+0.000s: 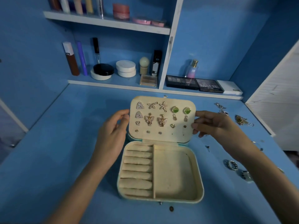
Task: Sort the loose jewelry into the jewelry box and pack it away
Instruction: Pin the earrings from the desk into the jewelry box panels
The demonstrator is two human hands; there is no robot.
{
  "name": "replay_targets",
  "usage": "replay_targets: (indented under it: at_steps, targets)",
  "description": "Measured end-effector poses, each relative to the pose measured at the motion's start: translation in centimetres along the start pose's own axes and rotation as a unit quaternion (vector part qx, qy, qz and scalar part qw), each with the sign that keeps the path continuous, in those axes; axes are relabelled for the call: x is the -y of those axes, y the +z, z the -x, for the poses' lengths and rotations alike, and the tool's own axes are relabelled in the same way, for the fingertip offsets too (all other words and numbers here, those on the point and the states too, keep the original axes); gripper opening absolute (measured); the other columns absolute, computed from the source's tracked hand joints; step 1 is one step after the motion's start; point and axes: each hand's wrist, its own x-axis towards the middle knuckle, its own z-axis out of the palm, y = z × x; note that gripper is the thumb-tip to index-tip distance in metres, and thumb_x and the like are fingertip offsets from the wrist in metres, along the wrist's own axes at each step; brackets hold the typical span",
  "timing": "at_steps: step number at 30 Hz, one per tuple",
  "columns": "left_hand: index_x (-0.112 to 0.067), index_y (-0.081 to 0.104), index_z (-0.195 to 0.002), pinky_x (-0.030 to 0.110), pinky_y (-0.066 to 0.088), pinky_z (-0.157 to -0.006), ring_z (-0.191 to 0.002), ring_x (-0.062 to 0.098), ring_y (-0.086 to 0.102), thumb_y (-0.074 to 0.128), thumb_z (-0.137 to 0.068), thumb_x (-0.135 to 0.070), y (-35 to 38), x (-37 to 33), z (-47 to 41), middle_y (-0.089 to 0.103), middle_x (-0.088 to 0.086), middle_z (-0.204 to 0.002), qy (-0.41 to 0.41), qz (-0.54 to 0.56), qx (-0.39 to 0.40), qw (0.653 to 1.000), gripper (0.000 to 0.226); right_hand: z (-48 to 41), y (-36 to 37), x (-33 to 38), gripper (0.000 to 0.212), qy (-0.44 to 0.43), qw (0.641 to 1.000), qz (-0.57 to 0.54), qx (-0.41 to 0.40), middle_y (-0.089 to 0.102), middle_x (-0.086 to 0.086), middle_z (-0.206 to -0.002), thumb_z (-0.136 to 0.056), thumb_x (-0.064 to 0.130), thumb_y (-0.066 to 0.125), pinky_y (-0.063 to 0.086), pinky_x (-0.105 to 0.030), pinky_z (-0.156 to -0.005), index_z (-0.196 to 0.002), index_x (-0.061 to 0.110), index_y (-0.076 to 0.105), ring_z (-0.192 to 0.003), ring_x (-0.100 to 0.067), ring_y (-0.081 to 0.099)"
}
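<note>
Our jewelry box [199,180] sits open in the middle of the tabletop [64,159] with its ring rolls [137,170] and side tray [174,175] unfilled. We steady the upright lid [178,134] from both sides: the left hand [111,135] curls its fingers at the left edge and the right hand [215,125] pinches the right edge, seemingly to keep the pinned earrings [148,120] facing us. The loose rings [231,164] and tangled chains [241,120] lie to the right, well apart from the box, and cosmetics [126,68] line the shelves behind.
</note>
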Motion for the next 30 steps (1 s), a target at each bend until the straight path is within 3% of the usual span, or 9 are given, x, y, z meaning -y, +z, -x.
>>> replay_targets:
  at_steps: [3, 8, 11, 14, 17, 23, 30]
  targets:
    - [-0.033, 0.061, -0.103, 0.02, 0.043, -0.064, -0.063, -0.001, 0.053, 0.053, -0.096, -0.019, 0.0, 0.8, -0.1, 0.063, -0.014, -0.077, 0.042, 0.005, 0.021, 0.999, 0.017, 0.2, -0.7, -0.2, 0.034, 0.005, 1.0, 0.023, 0.021, 0.072, -0.007, -0.085, -0.087, -0.005, 0.056, 0.052, -0.019, -0.062, -0.109, 0.019, 0.065, -0.069, -0.012, 0.064]
    - [-0.037, 0.058, -0.102, 0.011, 0.044, -0.061, -0.064, -0.004, 0.056, 0.054, -0.095, -0.012, 0.3, 1.2, 0.0, 0.066, -0.017, -0.078, 0.06, 0.025, 0.022, 0.998, 0.026, 0.7, -3.2, -2.3, 0.023, -0.03, 0.961, 0.275, 0.001, 0.068, 0.021, -0.077, -0.083, 0.01, 0.066, 0.048, -0.011, -0.07, -0.086, 0.032, 0.071, -0.076, -0.001, 0.063]
    - [-0.034, 0.058, -0.103, 0.008, 0.043, -0.059, -0.062, -0.006, 0.055, 0.053, -0.094, -0.009, 0.4, 1.3, -0.2, 0.065, -0.022, -0.075, 0.054, 0.048, 0.025, 0.997, 0.028, 1.1, -4.0, -2.9, 0.029, -0.037, 0.943, 0.329, 0.029, 0.067, 0.02, -0.075, -0.081, 0.009, 0.069, 0.042, -0.003, -0.067, -0.076, 0.037, 0.065, -0.078, 0.003, 0.061]
    - [-0.027, 0.06, -0.109, 0.006, 0.04, -0.057, -0.06, -0.004, 0.054, 0.053, -0.094, -0.007, 0.5, 1.6, -0.4, 0.064, -0.021, -0.072, 0.056, 0.063, 0.028, 0.996, 0.025, 1.5, -4.6, -3.3, 0.034, -0.053, 0.925, 0.367, 0.081, 0.07, 0.013, -0.083, -0.079, 0.005, 0.069, 0.042, -0.004, -0.067, -0.084, 0.039, 0.068, -0.079, -0.001, 0.06]
    - [-0.027, 0.061, -0.109, 0.007, 0.039, -0.056, -0.059, -0.004, 0.052, 0.053, -0.094, -0.007, 0.4, 1.9, -0.5, 0.064, -0.018, -0.072, 0.054, 0.077, 0.028, 0.995, 0.026, 1.5, -4.8, -3.7, 0.029, -0.063, 0.917, 0.379, 0.105, 0.068, 0.01, -0.086, -0.078, 0.008, 0.072, 0.043, -0.007, -0.07, -0.091, 0.034, 0.073, -0.08, -0.003, 0.059]
    - [-0.03, 0.06, -0.105, 0.008, 0.039, -0.054, -0.057, -0.002, 0.05, 0.053, -0.094, -0.007, 0.5, 2.0, -0.6, 0.064, -0.019, -0.07, 0.058, 0.088, 0.028, 0.994, 0.027, 1.1, -4.5, -3.8, 0.012, -0.082, 0.916, 0.378, 0.107, 0.064, 0.013, -0.077, -0.075, 0.011, 0.077, 0.04, -0.006, -0.064, -0.079, 0.023, 0.075, -0.075, 0.002, 0.057]
    - [-0.033, 0.06, -0.104, 0.007, 0.04, -0.055, -0.058, -0.004, 0.053, 0.053, -0.094, -0.007, 0.5, 1.9, -0.5, 0.065, -0.02, -0.071, 0.061, 0.089, 0.029, 0.994, 0.028, 1.3, -1.7, -2.4, 0.01, -0.127, 0.959, 0.254, 0.001, 0.068, 0.01, -0.077, -0.077, 0.013, 0.074, 0.046, -0.018, -0.066, -0.078, 0.022, 0.072, -0.071, -0.009, 0.059]
